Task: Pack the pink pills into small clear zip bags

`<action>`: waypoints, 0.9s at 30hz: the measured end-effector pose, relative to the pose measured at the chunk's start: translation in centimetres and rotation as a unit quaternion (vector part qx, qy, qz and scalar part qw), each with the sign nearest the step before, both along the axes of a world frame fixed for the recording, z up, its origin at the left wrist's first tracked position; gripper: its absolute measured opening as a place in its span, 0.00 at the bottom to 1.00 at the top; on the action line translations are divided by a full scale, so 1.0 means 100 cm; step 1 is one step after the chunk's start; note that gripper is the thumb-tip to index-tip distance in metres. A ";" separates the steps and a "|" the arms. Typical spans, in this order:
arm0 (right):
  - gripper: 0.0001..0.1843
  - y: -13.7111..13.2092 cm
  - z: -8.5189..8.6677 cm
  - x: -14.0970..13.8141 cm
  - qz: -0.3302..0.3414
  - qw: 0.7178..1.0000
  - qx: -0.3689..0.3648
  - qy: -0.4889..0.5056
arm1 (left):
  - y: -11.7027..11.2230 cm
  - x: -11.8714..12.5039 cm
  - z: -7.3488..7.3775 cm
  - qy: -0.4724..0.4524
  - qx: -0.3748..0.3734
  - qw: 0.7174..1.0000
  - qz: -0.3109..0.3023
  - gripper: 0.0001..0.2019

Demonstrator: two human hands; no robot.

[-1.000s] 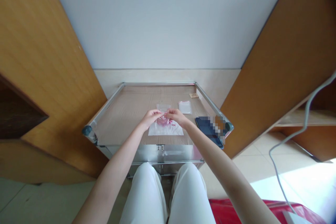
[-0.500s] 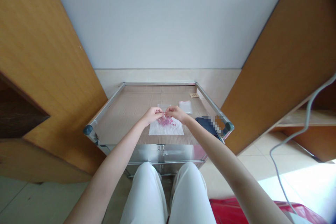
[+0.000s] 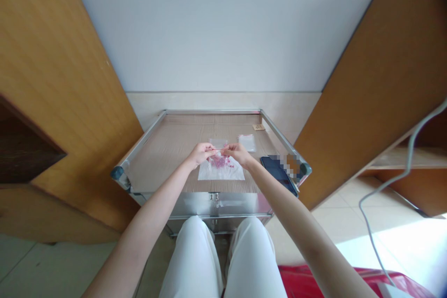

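Note:
My left hand (image 3: 203,153) and my right hand (image 3: 237,152) meet over the middle of the cabinet top. Each one pinches an end of a small clear plastic bag's red strip. The clear bag (image 3: 219,160) hangs below the strip, and pink bits show in or behind it; which of these I cannot tell. Beneath lies a white sheet (image 3: 223,174), with several small pink pieces (image 3: 230,165) on it. Just beyond my fingers another clear bag (image 3: 218,141) rests flat.
A stack of clear bags (image 3: 247,143) lies right of my hands, with a small tan card (image 3: 259,127) behind. A dark phone (image 3: 275,171) sits at the right edge. Metal rails (image 3: 213,111) frame the top; wooden panels (image 3: 349,79) stand at both sides.
Both hands stay nearly in place, spread a trifle further apart along the red strip. More of the bag shows between them now.

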State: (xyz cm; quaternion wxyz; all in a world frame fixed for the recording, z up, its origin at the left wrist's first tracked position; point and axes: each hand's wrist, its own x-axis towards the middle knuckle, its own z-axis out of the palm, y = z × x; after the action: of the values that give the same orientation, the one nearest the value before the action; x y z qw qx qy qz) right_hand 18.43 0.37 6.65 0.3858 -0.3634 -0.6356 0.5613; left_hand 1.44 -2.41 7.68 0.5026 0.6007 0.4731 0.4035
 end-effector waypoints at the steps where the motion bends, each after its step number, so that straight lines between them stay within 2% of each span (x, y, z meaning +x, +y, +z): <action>1: 0.10 0.000 0.000 0.000 -0.004 1.000 -0.001 0.003 | 0.000 -0.001 0.001 0.002 0.000 1.000 0.001 0.09; 9: 0.14 0.001 0.002 0.004 -0.017 1.000 0.015 0.015 | -0.001 -0.008 0.004 -0.027 -0.002 1.000 -0.004 0.10; 11: 0.16 0.003 0.002 0.016 -0.046 0.998 0.024 0.033 | -0.002 -0.020 0.003 -0.041 -0.003 0.999 0.017 0.11; 13: 0.17 0.005 0.002 0.034 -0.108 0.992 0.031 0.064 | -0.004 -0.038 0.001 -0.070 0.007 0.994 0.089 0.11; 14: 0.17 0.005 0.001 0.043 -0.123 0.990 0.029 0.064 | -0.005 -0.048 -0.001 -0.070 -0.001 0.992 0.102 0.12; 16: 0.17 0.003 0.001 0.055 -0.112 0.992 0.030 0.057 | -0.008 -0.064 -0.006 -0.056 -0.027 0.994 0.085 0.13; 18: 0.18 -0.003 0.000 0.057 -0.079 0.995 0.021 0.050 | -0.010 -0.070 -0.011 -0.052 -0.036 0.996 0.070 0.13; 22: 0.21 -0.017 -0.003 0.033 -0.027 0.998 -0.009 0.050 | -0.013 -0.054 -0.018 -0.045 -0.041 0.997 0.037 0.13; 27: 0.18 -0.023 -0.008 0.005 0.009 0.999 -0.032 0.033 | -0.013 -0.026 -0.017 -0.029 -0.040 0.999 0.010 0.13</action>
State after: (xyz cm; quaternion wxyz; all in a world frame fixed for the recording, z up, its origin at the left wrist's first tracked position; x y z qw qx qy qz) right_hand 18.97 -1.90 5.82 0.3901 -0.3509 -0.6073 0.5965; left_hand -1.12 -3.72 5.97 0.5359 0.5635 0.4799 0.4061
